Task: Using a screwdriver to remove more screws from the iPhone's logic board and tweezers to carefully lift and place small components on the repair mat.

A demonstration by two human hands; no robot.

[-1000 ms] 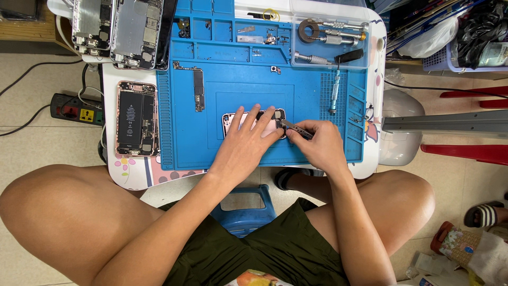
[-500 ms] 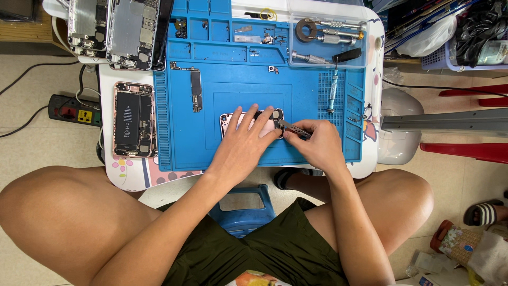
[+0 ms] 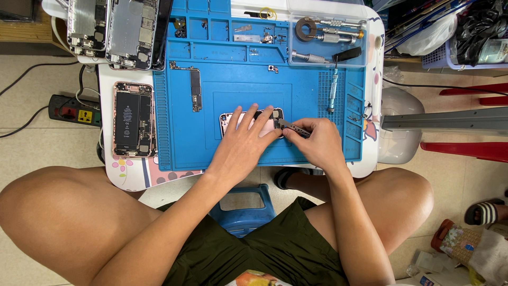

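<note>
- Now we see our left hand lying flat with fingers spread over a small pink phone body in the middle of the blue work mat, pressing it down.
- Our right hand is closed in a pinch on a pair of metal tweezers, whose tips point left and meet the right end of the phone body, just beside our left fingertips.
- That phone body lies flat inside the mat's inner rectangle, mostly covered by our left hand; only its upper edge and corners show.
- A narrow dark circuit board lies on the mat, up and to the left of our hands and well apart from them.
- A slim screwdriver lies upright in the picture on the mat's ribbed right part, above our right hand.
- At the mat's top right a clear tray holds a roll of tape, metal tool handles and a black piece.
- Left of the mat, on the white desk, lies an opened phone with its black battery showing.
- Two more opened phone shells lie at the desk's top left corner.
- On the floor to the left sits a power strip.
- Below the desk, between our knees, a blue stool shows.
</note>
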